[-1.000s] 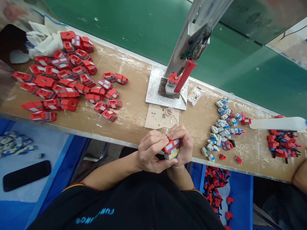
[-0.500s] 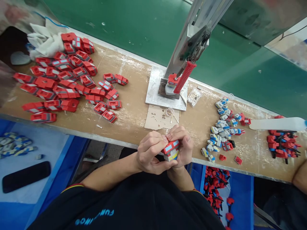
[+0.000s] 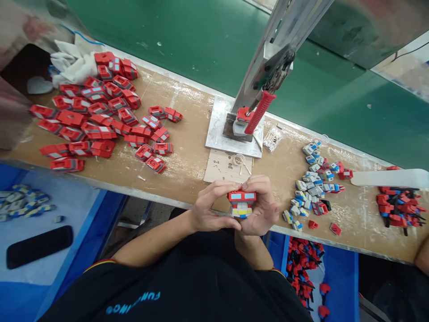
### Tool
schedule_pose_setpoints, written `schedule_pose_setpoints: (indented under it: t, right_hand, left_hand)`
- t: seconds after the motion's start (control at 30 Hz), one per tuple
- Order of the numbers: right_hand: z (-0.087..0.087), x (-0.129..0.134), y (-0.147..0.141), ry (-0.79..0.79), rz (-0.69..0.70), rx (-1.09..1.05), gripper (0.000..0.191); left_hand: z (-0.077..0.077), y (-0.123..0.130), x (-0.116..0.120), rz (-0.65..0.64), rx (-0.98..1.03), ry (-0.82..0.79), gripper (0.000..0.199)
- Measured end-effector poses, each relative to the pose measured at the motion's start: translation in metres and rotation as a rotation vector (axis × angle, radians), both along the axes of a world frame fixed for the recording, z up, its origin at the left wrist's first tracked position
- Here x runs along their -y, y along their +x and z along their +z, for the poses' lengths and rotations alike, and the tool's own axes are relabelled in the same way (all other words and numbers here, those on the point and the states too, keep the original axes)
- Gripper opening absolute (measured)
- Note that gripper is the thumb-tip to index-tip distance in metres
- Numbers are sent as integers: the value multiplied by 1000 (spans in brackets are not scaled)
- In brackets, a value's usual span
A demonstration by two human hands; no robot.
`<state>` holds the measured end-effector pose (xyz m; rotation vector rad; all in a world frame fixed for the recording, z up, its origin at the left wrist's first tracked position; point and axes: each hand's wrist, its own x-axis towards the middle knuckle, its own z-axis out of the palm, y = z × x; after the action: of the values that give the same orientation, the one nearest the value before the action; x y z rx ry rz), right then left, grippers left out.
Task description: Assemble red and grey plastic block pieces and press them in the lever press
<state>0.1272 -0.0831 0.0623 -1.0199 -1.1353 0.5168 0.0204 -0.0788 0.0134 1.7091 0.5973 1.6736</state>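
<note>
Blocky red, grey and yellow plastic-looking toy part (image 3: 241,206) is gripped between the fingers of the left hand (image 3: 208,209) and right hand (image 3: 264,209) by the flat brown bench (image 3: 188,150) — apparently being pressed or checked, calling next for steady, even pressure.

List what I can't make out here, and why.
Head view: back of the red-and-gray toy robot torso, hidden by its own front, the left hand and the right hand.
Head view: part of the red block in the press, hidden by the red lever handle.
Head view: contents of the clear cup, too small to tell.
Head view: the co-worker's arm, mostly cut off by the right edge.
</note>
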Motion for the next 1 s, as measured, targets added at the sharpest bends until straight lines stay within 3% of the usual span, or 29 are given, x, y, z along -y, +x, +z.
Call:
schedule_pose_setpoints:
  t: [0.27,0.37,0.47,0.6,0.7,0.8,0.9,1.0]
  right_hand:
    - [-6,0,-4,37,21,70,59]
    - [-11,-9,13,69,-10,63,60]
    - [-13,-28,49,34,11,82,43]
    - [-5,-67,88,-144,275,272,36]
    - [3,-101,89,-203,419,380,37]
    - [7,-119,82,-261,548,426,44]
    - [20,-112,83,-202,688,311,44]
    - [62,-103,84,-42,755,98,38]
  left_hand:
    - [-6,2,2,-88,66,-94,68]
    - [-8,-16,-6,-119,94,-142,61]
    - [2,-54,-35,-96,-119,-119,55]
    - [35,-88,-105,-141,-607,-19,40]
    - [54,-77,-161,-221,-778,-32,38]
    - [56,-54,-199,-314,-926,-61,35]
    - [51,-41,-209,-348,-1000,-87,28]
    - [49,-40,-206,-327,-1018,-71,25]
